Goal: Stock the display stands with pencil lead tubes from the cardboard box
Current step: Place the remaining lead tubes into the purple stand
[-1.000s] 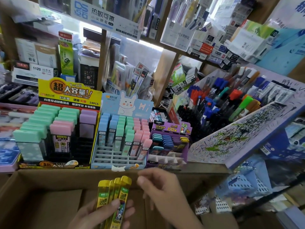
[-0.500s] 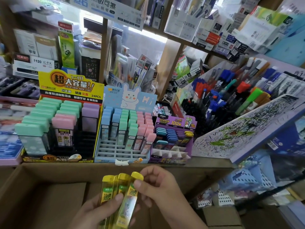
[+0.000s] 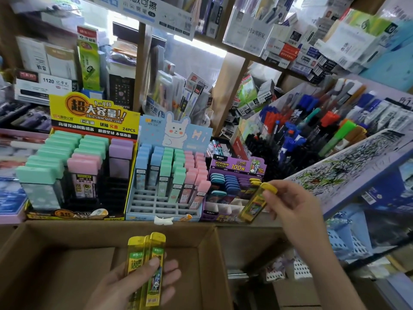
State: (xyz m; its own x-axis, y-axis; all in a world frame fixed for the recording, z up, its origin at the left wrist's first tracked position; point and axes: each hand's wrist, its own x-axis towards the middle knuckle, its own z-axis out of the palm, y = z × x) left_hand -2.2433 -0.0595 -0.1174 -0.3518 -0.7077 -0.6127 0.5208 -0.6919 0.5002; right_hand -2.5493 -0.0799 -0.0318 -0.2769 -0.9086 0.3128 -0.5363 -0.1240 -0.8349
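My left hand [image 3: 134, 285] holds a small bundle of yellow pencil lead tubes [image 3: 147, 265] upright over the open cardboard box [image 3: 55, 265]. My right hand [image 3: 295, 211] grips a single yellow lead tube [image 3: 253, 204] by its cap, tilted, its lower end at the front right of the small purple display stand [image 3: 237, 168]. That stand holds blue, purple and yellow tubes at the back; its front slots show white. A pale blue rabbit stand [image 3: 165, 206] and a yellow-and-black stand [image 3: 93, 121] hold pastel tubes to its left.
Shelves packed with stationery boxes rise behind the stands. A slanted rack of pens [image 3: 312, 135] and a scribbled test pad [image 3: 348, 166] are to the right. Blue baskets [image 3: 348, 240] hang below the rack. A small white object [image 3: 164, 220] lies at the rabbit stand's front.
My right hand pulled one yellow tube out of the bundle and carried it up and to the right, to the purple stand. My left hand kept the remaining tubes over the box.
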